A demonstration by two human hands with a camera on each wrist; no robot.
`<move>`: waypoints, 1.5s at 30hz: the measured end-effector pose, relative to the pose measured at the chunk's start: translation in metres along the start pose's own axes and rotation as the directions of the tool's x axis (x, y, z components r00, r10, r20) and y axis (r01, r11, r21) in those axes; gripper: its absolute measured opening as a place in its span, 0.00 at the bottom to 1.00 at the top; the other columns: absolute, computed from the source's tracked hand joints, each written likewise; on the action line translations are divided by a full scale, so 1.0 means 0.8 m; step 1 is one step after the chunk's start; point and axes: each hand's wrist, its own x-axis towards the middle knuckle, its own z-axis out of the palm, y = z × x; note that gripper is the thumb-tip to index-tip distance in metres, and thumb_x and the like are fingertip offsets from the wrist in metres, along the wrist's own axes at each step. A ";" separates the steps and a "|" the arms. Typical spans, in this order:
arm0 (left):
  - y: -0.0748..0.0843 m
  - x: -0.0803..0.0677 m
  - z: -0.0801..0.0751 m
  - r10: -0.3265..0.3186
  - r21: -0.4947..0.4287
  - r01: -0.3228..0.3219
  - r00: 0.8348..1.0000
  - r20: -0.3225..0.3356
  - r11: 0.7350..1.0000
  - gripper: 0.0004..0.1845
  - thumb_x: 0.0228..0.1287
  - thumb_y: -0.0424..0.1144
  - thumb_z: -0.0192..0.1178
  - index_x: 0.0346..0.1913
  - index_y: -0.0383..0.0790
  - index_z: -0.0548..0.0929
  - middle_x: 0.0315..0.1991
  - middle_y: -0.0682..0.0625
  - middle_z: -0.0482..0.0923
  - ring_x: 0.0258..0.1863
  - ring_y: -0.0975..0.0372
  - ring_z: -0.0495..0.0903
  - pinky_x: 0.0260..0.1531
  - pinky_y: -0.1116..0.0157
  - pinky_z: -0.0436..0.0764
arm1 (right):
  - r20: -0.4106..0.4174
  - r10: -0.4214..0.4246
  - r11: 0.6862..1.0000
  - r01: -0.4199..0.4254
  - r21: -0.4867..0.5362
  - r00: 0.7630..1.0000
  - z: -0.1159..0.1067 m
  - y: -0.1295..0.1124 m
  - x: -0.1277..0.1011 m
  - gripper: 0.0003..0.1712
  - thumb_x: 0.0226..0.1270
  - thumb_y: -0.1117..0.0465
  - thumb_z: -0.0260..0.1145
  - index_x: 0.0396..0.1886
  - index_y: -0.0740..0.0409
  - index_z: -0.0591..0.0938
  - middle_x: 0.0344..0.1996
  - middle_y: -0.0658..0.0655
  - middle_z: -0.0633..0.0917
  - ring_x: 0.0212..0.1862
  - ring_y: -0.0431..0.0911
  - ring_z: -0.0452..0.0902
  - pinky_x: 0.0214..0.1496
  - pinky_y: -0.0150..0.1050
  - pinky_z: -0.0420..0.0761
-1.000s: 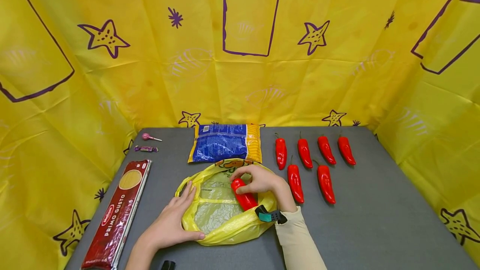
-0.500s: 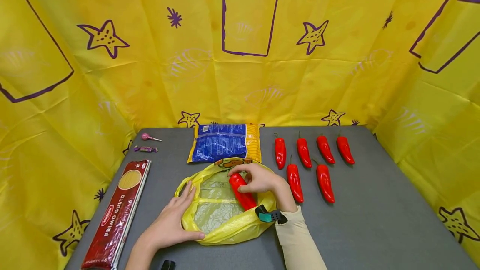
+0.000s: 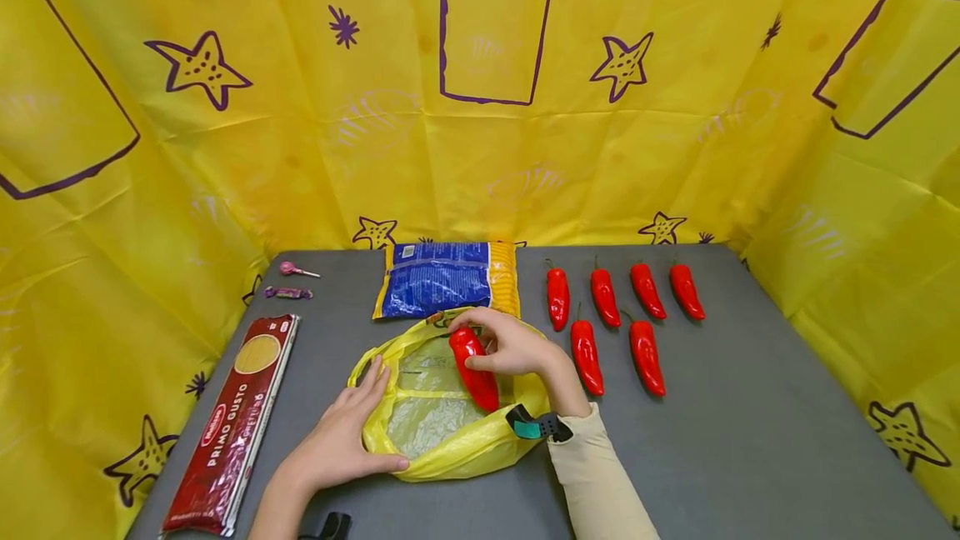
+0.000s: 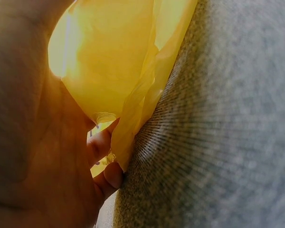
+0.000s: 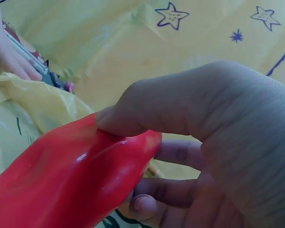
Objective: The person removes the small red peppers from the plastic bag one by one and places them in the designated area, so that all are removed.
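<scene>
A yellow plastic bag (image 3: 465, 458) lies with its mouth spread in front of me. My right hand (image 3: 517, 347) holds a red pepper (image 3: 474, 373) over the bag's mouth, its thumb and fingers pinching the upper end. In the right wrist view the pepper (image 5: 71, 175) fills the lower left, the thumb lying across its end. My left hand (image 3: 341, 440) rests against the bag's left side, fingers spread along the rim and thumb at the near edge. In the left wrist view fingertips (image 4: 115, 175) touch the yellow plastic (image 4: 109, 57).
Several red peppers (image 3: 647, 358) lie in two rows to the right. Behind the bag is a blue and yellow packet (image 3: 438, 277). A red spaghetti pack (image 3: 232, 427), a wrapped candy (image 3: 288, 293) and a lollipop (image 3: 292, 269) lie left. Yellow cloth (image 3: 495, 165) surrounds the grey table (image 3: 750, 440).
The right hand has lifted the pepper slightly, shifting it away from me and a little left. It now stands clearer of the bag's near rim. The left hand stays against the bag.
</scene>
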 end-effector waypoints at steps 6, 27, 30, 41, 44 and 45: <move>-0.001 -0.002 0.001 0.002 0.014 -0.002 1.000 -0.007 1.000 0.73 0.45 0.77 0.74 0.87 0.45 0.52 0.88 0.47 0.40 0.70 0.48 0.67 0.68 0.35 0.68 | -0.041 -0.028 0.999 0.027 -0.031 0.999 -0.009 -0.006 -0.002 0.29 0.68 0.64 0.74 0.67 0.56 0.78 0.52 0.53 0.83 0.28 0.41 0.72 0.35 0.35 0.78; -0.005 -0.003 0.008 0.044 0.008 -0.043 0.998 -0.044 0.999 0.72 0.46 0.76 0.75 0.87 0.44 0.53 0.88 0.46 0.41 0.71 0.45 0.67 0.68 0.34 0.67 | -0.304 0.112 0.987 -0.071 0.142 0.946 -0.032 -0.003 -0.066 0.29 0.68 0.63 0.75 0.68 0.55 0.81 0.60 0.56 0.83 0.28 0.45 0.80 0.35 0.36 0.83; -0.004 -0.003 0.008 0.043 0.007 -0.043 0.998 -0.046 0.999 0.71 0.46 0.76 0.75 0.87 0.44 0.53 0.88 0.46 0.41 0.72 0.44 0.66 0.68 0.33 0.67 | -0.327 0.127 0.986 -0.082 0.148 0.936 -0.039 0.002 -0.079 0.29 0.68 0.63 0.76 0.68 0.56 0.80 0.58 0.57 0.84 0.29 0.46 0.82 0.36 0.36 0.85; -0.003 0.000 0.005 0.033 0.010 -0.033 0.999 -0.038 0.999 0.72 0.45 0.77 0.74 0.87 0.46 0.52 0.88 0.47 0.40 0.71 0.46 0.66 0.68 0.34 0.67 | -0.415 0.144 0.989 -0.112 0.101 0.898 -0.063 0.024 -0.135 0.30 0.67 0.63 0.77 0.68 0.53 0.80 0.56 0.57 0.84 0.34 0.46 0.83 0.38 0.35 0.83; -0.003 0.000 0.005 0.031 0.011 -0.030 0.999 -0.034 0.999 0.72 0.45 0.77 0.74 0.87 0.45 0.52 0.88 0.47 0.40 0.71 0.46 0.66 0.68 0.34 0.67 | -0.446 0.168 0.986 -0.145 0.085 0.879 -0.075 0.033 -0.155 0.30 0.68 0.64 0.76 0.68 0.53 0.80 0.55 0.58 0.84 0.36 0.46 0.84 0.40 0.35 0.85; -0.003 -0.001 0.005 0.030 0.011 -0.030 0.999 -0.033 0.999 0.72 0.45 0.77 0.74 0.87 0.45 0.52 0.88 0.47 0.40 0.71 0.46 0.66 0.68 0.34 0.67 | -0.459 0.176 0.984 -0.157 0.078 0.871 -0.079 0.035 -0.162 0.29 0.68 0.65 0.76 0.68 0.54 0.80 0.55 0.59 0.84 0.36 0.45 0.84 0.40 0.35 0.85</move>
